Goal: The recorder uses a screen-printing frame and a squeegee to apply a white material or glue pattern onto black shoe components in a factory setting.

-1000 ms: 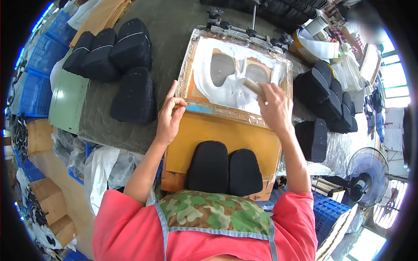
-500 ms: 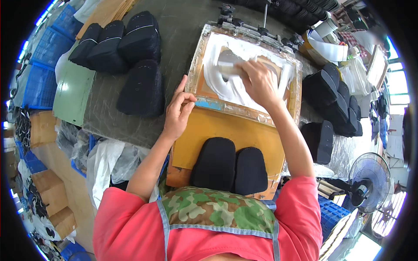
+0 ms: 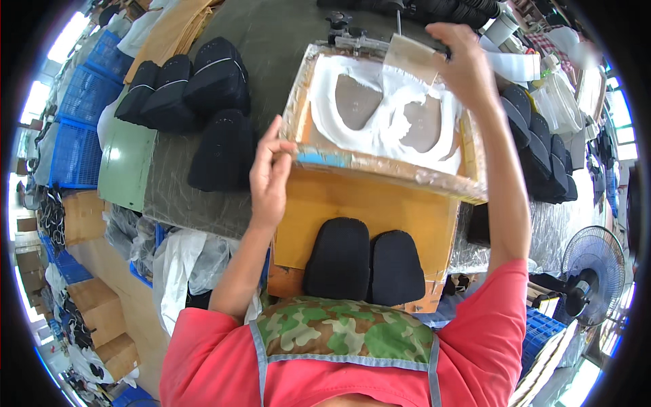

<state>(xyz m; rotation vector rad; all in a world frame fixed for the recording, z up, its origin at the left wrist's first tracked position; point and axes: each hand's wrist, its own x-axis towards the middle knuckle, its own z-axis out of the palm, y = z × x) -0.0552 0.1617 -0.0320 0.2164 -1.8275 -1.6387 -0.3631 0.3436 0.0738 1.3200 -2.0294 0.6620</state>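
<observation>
My left hand (image 3: 270, 178) grips the near left corner of a wooden screen-printing frame (image 3: 388, 163), which is raised at an angle above an ochre board (image 3: 366, 198). White paste (image 3: 339, 129) lies thick on its mesh around two rounded shapes. A pale, flat squeegee (image 3: 409, 60) leans at the frame's far side. Beside it, my right hand (image 3: 468, 68) is blurred, its fingers apart; whether the thumb touches the squeegee is unclear. Two black rounded fabric pads (image 3: 338, 258) lie on the near end of the board.
Stacks of black pads (image 3: 217, 78) stand left of the frame, and more (image 3: 536, 149) on the right. Hinge clamps (image 3: 339, 28) hold the frame's far side. A fan (image 3: 593, 271) is at right, blue crates (image 3: 81, 152) at left, cartons (image 3: 95, 305) at lower left.
My right hand has moved away to the far right from the middle of the mesh, leaving the squeegee leaning at the far side. The frame's near side has risen, with my left hand still on its corner.
</observation>
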